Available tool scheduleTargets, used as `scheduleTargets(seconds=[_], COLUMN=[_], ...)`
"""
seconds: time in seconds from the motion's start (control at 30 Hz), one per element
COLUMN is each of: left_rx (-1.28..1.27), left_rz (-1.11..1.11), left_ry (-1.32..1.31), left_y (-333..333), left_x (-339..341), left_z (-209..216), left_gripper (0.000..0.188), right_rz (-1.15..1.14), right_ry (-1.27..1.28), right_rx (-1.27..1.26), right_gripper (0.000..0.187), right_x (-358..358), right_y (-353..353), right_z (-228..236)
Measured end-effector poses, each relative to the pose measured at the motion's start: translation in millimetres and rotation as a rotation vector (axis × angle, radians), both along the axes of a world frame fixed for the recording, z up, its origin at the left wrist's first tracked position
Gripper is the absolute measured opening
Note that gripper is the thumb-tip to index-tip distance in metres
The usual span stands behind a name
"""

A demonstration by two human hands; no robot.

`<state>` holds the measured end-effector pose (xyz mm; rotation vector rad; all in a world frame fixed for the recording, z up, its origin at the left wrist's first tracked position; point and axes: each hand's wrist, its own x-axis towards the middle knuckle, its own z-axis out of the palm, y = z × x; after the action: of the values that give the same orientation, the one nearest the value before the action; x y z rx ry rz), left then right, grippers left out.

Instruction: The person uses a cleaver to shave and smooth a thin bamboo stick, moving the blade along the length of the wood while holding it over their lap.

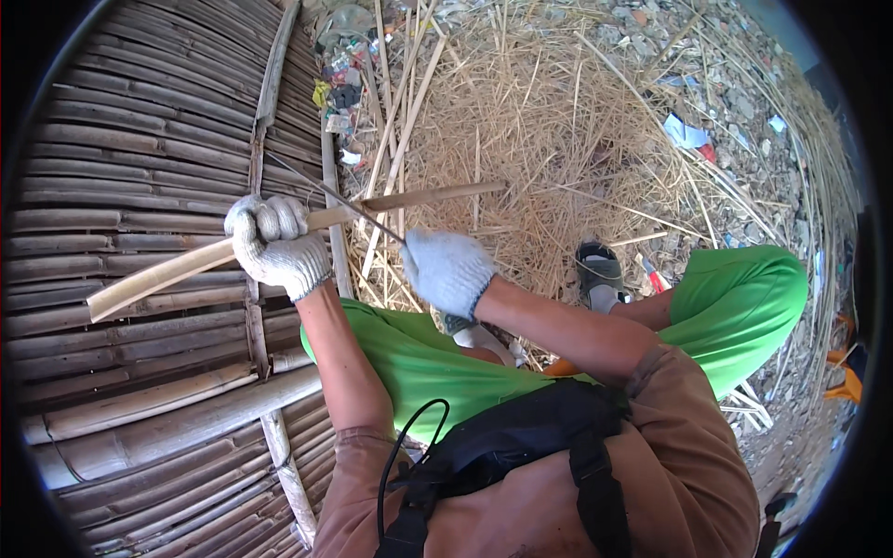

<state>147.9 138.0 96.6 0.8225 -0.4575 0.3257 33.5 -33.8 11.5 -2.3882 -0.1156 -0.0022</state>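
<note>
My left hand [277, 246], in a white knitted glove, is closed around a long split bamboo strip [163, 276]. One pale end sticks out to the left over the slatted bamboo; the other reaches right over the shavings. In my gloved right hand [451, 272] is a long, thin, dark knife [377, 223], seen nearly edge-on, with its handle hidden in the fist. Its blade slants up to the left and crosses the strip just right of my left hand. Whether the edge touches the strip I cannot tell.
A slatted bamboo panel [139, 195] fills the left side. Dry shavings [530, 121] cover the ground ahead, with several cut strips [409, 112] beside the panel. My green-clad knees [739, 302] are bent. Near my sandalled foot [598, 270] lies a small red object [657, 281].
</note>
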Motion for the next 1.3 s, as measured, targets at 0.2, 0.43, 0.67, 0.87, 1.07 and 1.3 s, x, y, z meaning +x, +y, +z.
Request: scheduleTargets(seconds=[0.2,0.43,0.67,0.87,1.07,1.3], left_rx=[0.056,0.067,0.060,0.105,0.076,0.072], left_rz=[-0.050,-0.040,-0.152,-0.200,-0.041,0.076], left_ry=[-0.085,-0.089,-0.117,-0.098,-0.045,0.017], left_y=[-17.0,-35.3,-40.4,-47.5,-40.4,-39.4], left_x=[-11.1,-19.1,-22.6,-19.0,-11.4,-9.8], left_z=[7.0,11.5,9.5,19.0,11.7,12.8], left_gripper=[0.015,0.013,0.012,0.010,0.009,0.009], right_rz=[-0.004,0.038,-0.028,0.044,-0.073,-0.015], right_ry=[-0.061,-0.131,0.202,0.064,0.302,0.133], right_rx=[0.008,0.033,-0.075,0.041,0.022,0.060], right_gripper=[0.030,0.032,0.029,0.034,0.036,0.035], right_x=[-7.6,0.9,-5.3,-3.6,-18.9,-17.0], right_y=[-21.3,-14.6,-79.1,-49.5,-77.2,-39.2], right_z=[-14.2,24.5,-41.4,27.3,-75.0,-15.0])
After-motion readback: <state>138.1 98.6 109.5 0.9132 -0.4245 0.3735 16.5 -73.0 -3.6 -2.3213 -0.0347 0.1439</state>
